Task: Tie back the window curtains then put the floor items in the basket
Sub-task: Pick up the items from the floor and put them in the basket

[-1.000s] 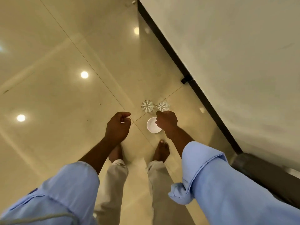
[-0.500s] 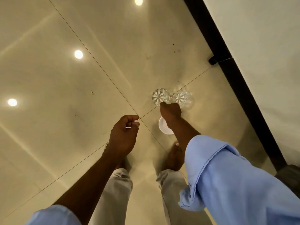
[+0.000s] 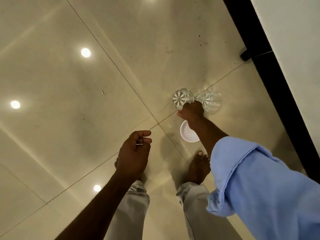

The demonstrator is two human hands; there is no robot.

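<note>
Two clear cut-glass tumblers stand side by side on the glossy tiled floor, the left glass [image 3: 181,97] and the right glass [image 3: 211,101]. A small white bowl [image 3: 187,134] sits on the floor just nearer to me. My right hand [image 3: 192,110] is down between the two glasses and covers their near rims. Its fingers are hidden, so the grip is unclear. My left hand [image 3: 134,153] hovers above the floor to the left, loosely curled, with a small pale glint between its fingers. No basket or curtain is in view.
A white wall [image 3: 294,40] with a black skirting board [image 3: 270,66] runs along the right. A black doorstop [image 3: 245,55] sits at its foot. A tiny scrap [image 3: 103,92] lies on the tiles. My bare right foot [image 3: 197,168] stands just behind the bowl.
I have bent lower, so the floor looks closer. My right hand moved from above the bowl forward to the glasses' rims. My left hand stayed curled.
</note>
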